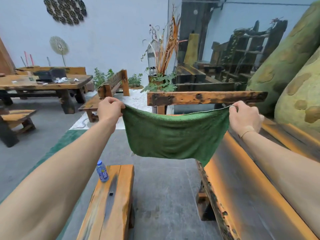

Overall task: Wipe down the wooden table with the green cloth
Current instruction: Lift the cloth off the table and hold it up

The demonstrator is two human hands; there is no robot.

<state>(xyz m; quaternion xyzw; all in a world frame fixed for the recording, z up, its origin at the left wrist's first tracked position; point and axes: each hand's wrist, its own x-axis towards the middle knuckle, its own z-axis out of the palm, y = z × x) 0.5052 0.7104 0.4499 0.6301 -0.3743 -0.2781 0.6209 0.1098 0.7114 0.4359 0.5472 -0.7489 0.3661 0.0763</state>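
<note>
Pinching green cloth point(174, 135) (both hands)

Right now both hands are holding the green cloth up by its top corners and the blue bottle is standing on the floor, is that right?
Not quite. The blue bottle stands on the wooden bench, near its far left corner, not on the floor. The rest holds: the left hand and right hand pinch the green cloth by its top corners, as the head view shows.

I see the cloth point(174, 134) hung in the air between my left hand point(109, 109) and right hand point(244, 118) | desk point(245, 196) under it on the right | bench point(110, 201) low on the left, bottle point(102, 171) standing on its far end | floor between them | another desk point(43, 82) far left.
</note>
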